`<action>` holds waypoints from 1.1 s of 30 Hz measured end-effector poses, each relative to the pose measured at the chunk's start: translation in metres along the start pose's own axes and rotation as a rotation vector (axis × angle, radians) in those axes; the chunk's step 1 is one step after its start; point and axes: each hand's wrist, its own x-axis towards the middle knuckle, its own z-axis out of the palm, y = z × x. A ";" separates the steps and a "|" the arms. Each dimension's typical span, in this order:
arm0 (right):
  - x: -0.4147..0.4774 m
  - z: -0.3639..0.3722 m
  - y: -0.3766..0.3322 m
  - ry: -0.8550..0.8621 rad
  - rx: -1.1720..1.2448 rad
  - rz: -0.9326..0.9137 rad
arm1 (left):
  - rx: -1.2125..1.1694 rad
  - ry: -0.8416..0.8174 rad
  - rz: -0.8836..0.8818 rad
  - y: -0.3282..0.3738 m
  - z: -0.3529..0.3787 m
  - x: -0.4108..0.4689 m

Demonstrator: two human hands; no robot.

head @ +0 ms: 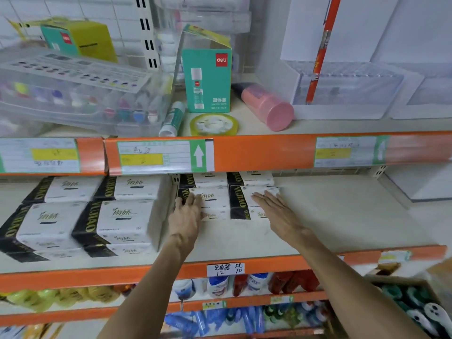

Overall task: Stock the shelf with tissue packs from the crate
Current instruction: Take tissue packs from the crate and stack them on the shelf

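White tissue packs with black ends stand stacked on the middle shelf. A large block of packs fills the left side. Deeper in, at the centre, sit two stacks: the left pack and the right pack. My left hand lies flat against the front of the left pack, fingers spread. My right hand lies flat with its fingertips on the right pack's front. Neither hand grips anything. The crate is not in view.
The upper shelf holds a teal glue-stick box, a tape roll, a pink bottle lying down and clear plastic bins. Below are bottles and pouches. A cardboard box of goods sits at lower right.
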 end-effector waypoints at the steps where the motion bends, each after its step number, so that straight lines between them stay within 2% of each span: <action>1: 0.003 -0.001 0.001 -0.005 -0.005 -0.007 | 0.001 0.003 -0.005 0.001 0.000 0.002; 13: 0.011 -0.005 -0.001 -0.024 0.010 0.034 | 0.062 0.020 0.012 0.006 0.005 0.009; 19: 0.019 -0.033 -0.014 -0.156 -0.123 0.010 | -0.037 -0.180 -0.063 0.012 -0.015 0.018; 24: -0.008 -0.017 -0.027 0.004 -0.062 0.051 | -0.046 -0.048 -0.011 0.020 -0.009 -0.027; 28: -0.034 -0.016 -0.048 -0.027 -0.018 0.073 | -0.073 -0.082 0.023 0.007 -0.013 -0.053; 33: -0.041 -0.024 -0.087 -0.017 -0.025 0.074 | -0.186 -0.044 0.123 -0.011 -0.029 -0.084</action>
